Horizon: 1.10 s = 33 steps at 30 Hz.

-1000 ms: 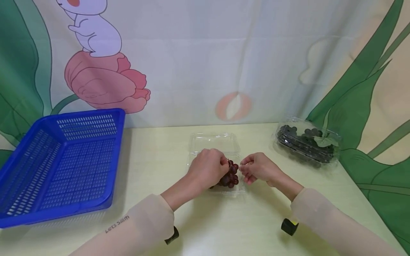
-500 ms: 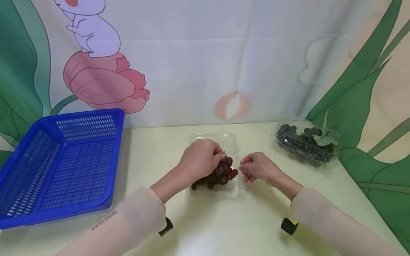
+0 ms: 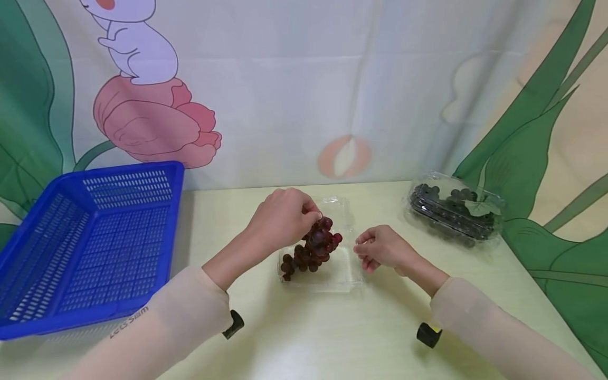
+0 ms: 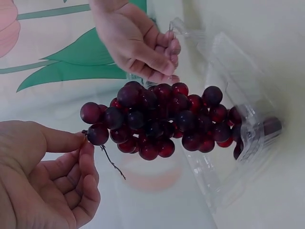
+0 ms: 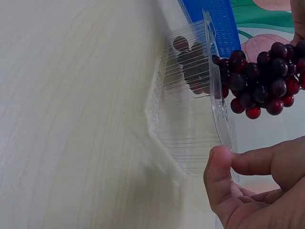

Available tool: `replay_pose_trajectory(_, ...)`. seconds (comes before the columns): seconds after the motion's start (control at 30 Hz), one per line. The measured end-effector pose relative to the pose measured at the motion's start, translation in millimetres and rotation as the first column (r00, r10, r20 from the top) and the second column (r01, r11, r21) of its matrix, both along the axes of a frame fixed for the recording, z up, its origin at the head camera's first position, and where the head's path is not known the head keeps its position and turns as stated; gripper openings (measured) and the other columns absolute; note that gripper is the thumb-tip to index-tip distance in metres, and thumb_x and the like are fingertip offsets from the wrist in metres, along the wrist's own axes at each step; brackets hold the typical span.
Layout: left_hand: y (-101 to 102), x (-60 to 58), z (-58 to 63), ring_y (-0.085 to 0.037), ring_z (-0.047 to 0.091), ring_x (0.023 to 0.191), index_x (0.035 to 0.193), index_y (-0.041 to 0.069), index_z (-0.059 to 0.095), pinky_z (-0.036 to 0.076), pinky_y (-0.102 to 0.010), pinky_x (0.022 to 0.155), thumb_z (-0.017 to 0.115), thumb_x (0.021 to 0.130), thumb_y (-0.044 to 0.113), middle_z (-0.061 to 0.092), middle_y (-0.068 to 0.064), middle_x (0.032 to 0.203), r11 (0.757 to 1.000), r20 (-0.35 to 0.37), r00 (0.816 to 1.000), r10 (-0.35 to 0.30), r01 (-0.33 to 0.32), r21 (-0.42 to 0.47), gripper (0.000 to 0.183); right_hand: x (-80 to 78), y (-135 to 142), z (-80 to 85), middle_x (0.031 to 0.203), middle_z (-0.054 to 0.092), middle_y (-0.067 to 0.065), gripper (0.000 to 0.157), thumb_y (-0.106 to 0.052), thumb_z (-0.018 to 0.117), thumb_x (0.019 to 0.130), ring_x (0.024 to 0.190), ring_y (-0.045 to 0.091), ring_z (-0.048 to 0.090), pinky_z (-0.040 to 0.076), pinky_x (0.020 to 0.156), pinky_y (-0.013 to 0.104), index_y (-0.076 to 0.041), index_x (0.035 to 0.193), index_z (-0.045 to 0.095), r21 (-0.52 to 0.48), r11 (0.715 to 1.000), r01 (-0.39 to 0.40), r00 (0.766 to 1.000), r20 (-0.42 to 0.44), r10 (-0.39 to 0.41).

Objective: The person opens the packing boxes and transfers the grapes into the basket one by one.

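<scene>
My left hand (image 3: 284, 220) pinches the stem at the top of a bunch of dark red grapes (image 3: 319, 241). The bunch slants up out of an open clear plastic clamshell box (image 3: 343, 269). In the left wrist view, the grapes (image 4: 157, 117) stretch away from the fingertips, and their lower end sits behind the box's clear wall. My right hand (image 3: 386, 247) is at the box's right side. Its thumb and forefinger pinch the rim there, as the right wrist view shows. The box's raised lid (image 3: 332, 206) is partly hidden behind my left hand.
A blue plastic basket (image 3: 119, 248) stands at the left of the pale table (image 3: 323, 338). At the back right sits a closed clear box (image 3: 456, 211) of dark grapes. A printed curtain (image 3: 285, 105) hangs behind the table.
My left hand has moved up and to the left, drawing the top of the grape bunch with it out of the box. My right hand has stayed at the box's rim.
</scene>
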<state>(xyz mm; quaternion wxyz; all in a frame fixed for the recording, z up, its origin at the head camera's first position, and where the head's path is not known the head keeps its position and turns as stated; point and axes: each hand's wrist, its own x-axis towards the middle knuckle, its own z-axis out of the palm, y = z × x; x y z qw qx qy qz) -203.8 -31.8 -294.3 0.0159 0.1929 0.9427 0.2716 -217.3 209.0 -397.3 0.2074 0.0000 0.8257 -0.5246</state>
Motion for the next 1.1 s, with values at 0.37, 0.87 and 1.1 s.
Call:
replay_pose_trajectory(0.37, -11.2, 1.0, 19.6, -0.018, 0.059, 0.08, 0.094, 0.01, 0.077, 0.05, -0.033, 0.069, 0.06, 0.097, 0.01, 0.071, 0.001, 0.084, 1.0, 0.002, 1.0, 0.018, -0.018, -0.017, 0.018, 0.7, -1.1, 1.7, 0.08, 0.065, 0.015, 0.016, 0.0, 0.063, 0.1, 0.058, 0.015, 0.062, 0.057, 0.055, 0.027, 0.01, 0.112, 0.059, 0.013, 1.0, -0.003, 1.0, 0.006, 0.003)
replay_pose_trajectory(0.87, -28.0, -2.1, 39.4, -0.02, 0.061, 0.08, 0.098, 0.01, 0.078, 0.05, -0.036, 0.07, 0.063, 0.099, 0.015, 0.073, -0.001, 0.089, 1.0, -0.022, 1.0, 0.009, -0.01, -0.03, 0.016, 1.4, -1.4, -0.1, 0.076, 0.063, 0.014, 0.01, 0.0, 0.061, 0.101, 0.056, 0.015, 0.061, 0.057, 0.054, 0.026, 0.008, 0.106, 0.06, 0.022, 1.0, -0.004, 1.0, 0.006, 0.004)
replay_pose_trajectory(1.1, -33.9, -1.8, 49.2, -0.021, 0.062, 0.081, 0.103, 0.008, 0.079, 0.051, -0.036, 0.073, 0.062, 0.099, 0.014, 0.075, -0.003, 0.094, 1.0, -0.032, 0.999, 0.01, -0.011, -0.022, 0.018, 2.1, -2.3, -1.2, 0.075, 0.062, 0.013, 0.01, 0.0, 0.059, 0.102, 0.056, 0.015, 0.061, 0.057, 0.054, 0.027, 0.009, 0.106, 0.059, 0.023, 1.0, -0.013, 1.0, 0.001, 0.013)
